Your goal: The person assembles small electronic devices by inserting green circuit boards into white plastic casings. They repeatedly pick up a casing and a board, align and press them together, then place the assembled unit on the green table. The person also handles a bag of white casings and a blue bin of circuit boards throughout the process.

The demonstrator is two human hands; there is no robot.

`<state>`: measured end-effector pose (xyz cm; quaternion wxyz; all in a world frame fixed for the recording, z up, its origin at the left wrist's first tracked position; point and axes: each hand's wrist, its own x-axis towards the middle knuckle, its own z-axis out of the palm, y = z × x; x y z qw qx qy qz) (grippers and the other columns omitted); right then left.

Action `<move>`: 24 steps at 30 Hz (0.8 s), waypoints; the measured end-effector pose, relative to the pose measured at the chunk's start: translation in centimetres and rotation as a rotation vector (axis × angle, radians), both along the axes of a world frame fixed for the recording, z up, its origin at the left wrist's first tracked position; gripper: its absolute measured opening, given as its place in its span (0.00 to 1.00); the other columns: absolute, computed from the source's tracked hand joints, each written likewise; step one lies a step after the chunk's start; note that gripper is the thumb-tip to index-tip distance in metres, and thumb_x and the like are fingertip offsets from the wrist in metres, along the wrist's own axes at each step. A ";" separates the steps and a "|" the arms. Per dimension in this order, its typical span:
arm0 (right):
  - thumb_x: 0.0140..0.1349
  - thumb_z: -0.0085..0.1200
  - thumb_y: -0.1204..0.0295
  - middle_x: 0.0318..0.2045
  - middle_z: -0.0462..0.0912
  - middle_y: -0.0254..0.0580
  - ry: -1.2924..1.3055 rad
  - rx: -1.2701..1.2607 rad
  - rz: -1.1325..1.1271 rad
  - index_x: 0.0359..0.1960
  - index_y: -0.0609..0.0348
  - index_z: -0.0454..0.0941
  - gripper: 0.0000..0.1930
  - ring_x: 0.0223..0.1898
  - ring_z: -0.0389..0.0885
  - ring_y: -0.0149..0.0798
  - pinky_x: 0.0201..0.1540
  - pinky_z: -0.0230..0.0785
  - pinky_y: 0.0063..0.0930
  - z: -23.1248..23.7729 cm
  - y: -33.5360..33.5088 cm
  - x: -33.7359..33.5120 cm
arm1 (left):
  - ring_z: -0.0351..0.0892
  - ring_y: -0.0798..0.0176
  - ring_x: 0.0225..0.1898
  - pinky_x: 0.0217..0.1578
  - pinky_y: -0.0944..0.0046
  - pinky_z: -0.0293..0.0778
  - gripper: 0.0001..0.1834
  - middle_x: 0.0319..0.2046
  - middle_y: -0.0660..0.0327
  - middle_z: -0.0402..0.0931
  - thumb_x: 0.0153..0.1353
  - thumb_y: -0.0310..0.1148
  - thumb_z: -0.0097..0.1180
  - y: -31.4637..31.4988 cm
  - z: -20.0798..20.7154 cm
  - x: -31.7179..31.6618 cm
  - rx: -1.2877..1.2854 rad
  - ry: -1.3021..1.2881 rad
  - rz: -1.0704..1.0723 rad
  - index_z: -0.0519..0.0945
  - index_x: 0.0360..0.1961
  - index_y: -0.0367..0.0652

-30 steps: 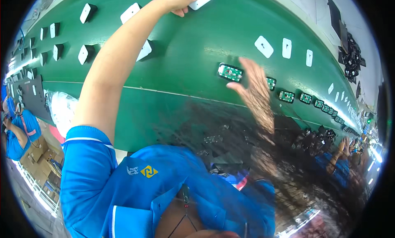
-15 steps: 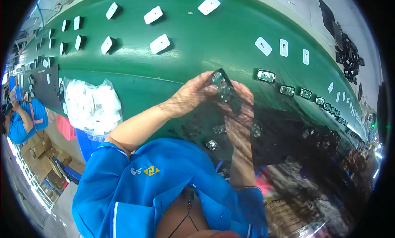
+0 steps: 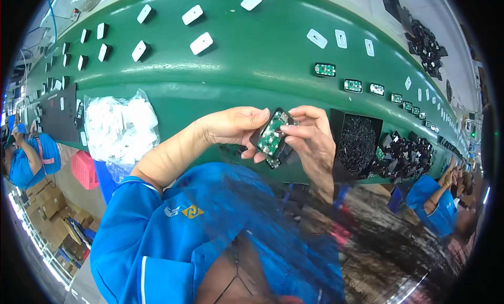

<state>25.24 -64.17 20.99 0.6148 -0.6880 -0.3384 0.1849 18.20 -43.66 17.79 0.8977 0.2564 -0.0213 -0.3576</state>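
A small black plastic housing with a green circuit board inside is held tilted in front of my chest, its board facing up. My left hand grips it from the left, thumb along the upper edge and fingers curled underneath. From the other side, my right hand closes its fingertips on the housing's right edge, the index fingertip lying over the board. Whether anything tiny is pinched there is hidden. Just below the held housing, part of another board unit shows on the green table.
A black box of small dark parts stands right of my hands, beside a pile of black housings. A bag of white covers lies left. Across the green belt are white-topped units, board units and white covers.
The housing has come down and now shows its green board side. My right hand has shifted to its right edge. The view has turned, and units on the belt appear further left.
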 end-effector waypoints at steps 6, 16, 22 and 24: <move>0.53 0.62 0.75 0.38 0.73 0.40 -0.052 -0.104 -0.146 0.29 0.60 0.80 0.04 0.37 0.73 0.34 0.39 0.67 0.24 1.5 0.0 -1.3 | 0.77 0.65 0.27 0.23 0.70 0.74 0.24 0.33 0.57 0.76 0.68 0.51 0.44 -0.9 1.1 -0.9 0.209 -0.066 0.060 0.70 0.49 0.38; 0.59 0.58 0.78 0.33 0.77 0.42 -0.224 -0.041 -0.544 0.34 0.63 0.77 0.04 0.34 0.75 0.35 0.36 0.69 0.24 0.6 3.1 -5.3 | 0.74 0.72 0.37 0.32 0.69 0.77 0.29 0.42 0.62 0.72 0.64 0.42 0.55 -3.0 2.0 -2.1 0.541 -0.220 0.403 0.61 0.59 0.38; 0.58 0.58 0.79 0.34 0.75 0.39 0.113 -0.074 -0.428 0.34 0.63 0.76 0.05 0.35 0.75 0.30 0.39 0.69 0.23 1.1 2.6 -4.6 | 0.73 0.69 0.42 0.34 0.69 0.76 0.25 0.45 0.61 0.72 0.63 0.37 0.56 -2.9 1.5 -2.2 0.573 -0.229 0.489 0.64 0.57 0.40; 0.58 0.59 0.78 0.33 0.76 0.37 0.269 -0.042 -0.425 0.34 0.63 0.75 0.05 0.33 0.74 0.28 0.37 0.68 0.22 1.2 2.4 -4.2 | 0.74 0.65 0.42 0.35 0.66 0.76 0.26 0.44 0.59 0.72 0.61 0.38 0.58 -3.1 1.1 -2.0 0.730 -0.425 0.588 0.65 0.56 0.39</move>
